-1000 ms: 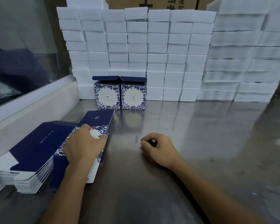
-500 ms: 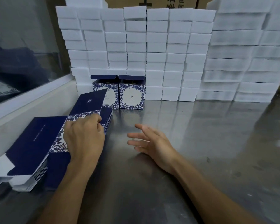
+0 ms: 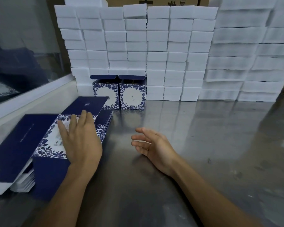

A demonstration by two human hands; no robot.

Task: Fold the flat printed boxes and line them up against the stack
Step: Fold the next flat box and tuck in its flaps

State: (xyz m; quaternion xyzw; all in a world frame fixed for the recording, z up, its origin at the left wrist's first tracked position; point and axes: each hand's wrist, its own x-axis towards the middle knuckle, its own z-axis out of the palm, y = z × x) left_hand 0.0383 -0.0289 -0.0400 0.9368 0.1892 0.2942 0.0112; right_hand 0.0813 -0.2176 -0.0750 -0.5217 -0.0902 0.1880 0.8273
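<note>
Since half a second ago, the left hand (image 3: 79, 138) has uncurled: its fingers, then bent at the edge of the top flat box (image 3: 54, 128), now lie straight and spread across that sheet's floral panel, palm down, gripping nothing. The sheet's far navy flap, at about 12 o'clock from the hand, looks lifted off the pile and is slightly blurred. The right hand (image 3: 152, 145) has stayed near the middle of the steel table (image 3: 203, 153), its heel on the metal, palm turned toward 9 o'clock, fingers apart and relaxed, holding nothing.

That top flat box lies on the pile of flat boxes (image 3: 23, 181), at 9 o'clock from the right hand, by the table's left edge. Navy flaps and white sheet edges show along the pile's near side.

At 12 o'clock from the left hand, two folded boxes (image 3: 119, 94) stand upright side by side, touching each other, their navy lids open and their backs against the stack of white blocks (image 3: 154, 54). This stack runs along the far edge of the table from 11 o'clock to 2 o'clock. A glass pane (image 3: 23, 46) on a white sill borders the table at 10 o'clock.
</note>
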